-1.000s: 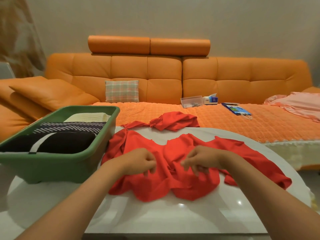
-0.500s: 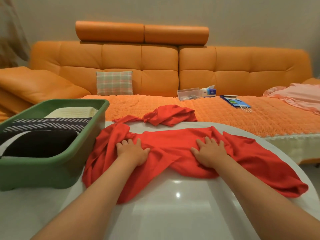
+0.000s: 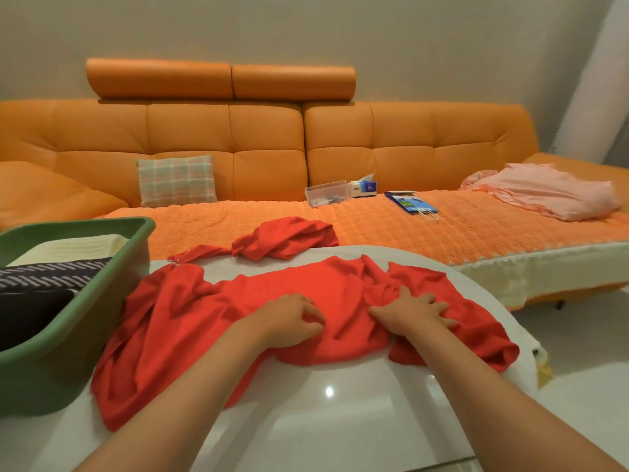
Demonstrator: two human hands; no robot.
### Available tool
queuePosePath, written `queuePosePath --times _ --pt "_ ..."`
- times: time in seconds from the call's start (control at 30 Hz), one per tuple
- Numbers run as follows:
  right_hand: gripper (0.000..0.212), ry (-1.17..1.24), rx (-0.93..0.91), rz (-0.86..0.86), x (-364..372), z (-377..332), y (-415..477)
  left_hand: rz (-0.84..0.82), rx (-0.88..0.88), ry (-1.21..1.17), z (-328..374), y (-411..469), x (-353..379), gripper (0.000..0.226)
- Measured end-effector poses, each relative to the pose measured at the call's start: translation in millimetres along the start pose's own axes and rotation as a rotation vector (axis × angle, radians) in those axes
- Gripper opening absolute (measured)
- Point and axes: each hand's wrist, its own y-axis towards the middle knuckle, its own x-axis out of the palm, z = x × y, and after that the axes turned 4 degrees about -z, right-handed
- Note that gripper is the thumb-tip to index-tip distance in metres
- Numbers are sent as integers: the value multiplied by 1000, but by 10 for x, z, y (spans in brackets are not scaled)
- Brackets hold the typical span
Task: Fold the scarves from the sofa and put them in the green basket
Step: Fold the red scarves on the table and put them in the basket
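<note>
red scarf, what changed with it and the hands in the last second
The hands first spread apart and flattened on the red scarf, smoothing it wider across the white table. Now they have come back together at its middle: the left hand curls into the cloth, the right hand presses with spread fingers. The green basket with its folded scarves and the scarf's far end on the sofa stayed put.

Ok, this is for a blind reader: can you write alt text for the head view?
A person's left hand grips and right hand presses flat on a crumpled red fabric scarf spread over a glossy white round table. A green plastic basket on the table's left holds folded scarves; a long orange leather sofa stands behind.
</note>
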Motion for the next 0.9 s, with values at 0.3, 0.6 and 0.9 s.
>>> queuePosePath --times 0.3,0.6,0.9 --pt "33 469 -509 348 -155 50 41 -100 -136 90 574 374 329 79" --pt "67 94 -589 425 -307 267 353 -63 139 -66 1069 918 365 83" --pt "87 -119 -719 281 -146 220 344 437 187 -64 499 460 205 29"
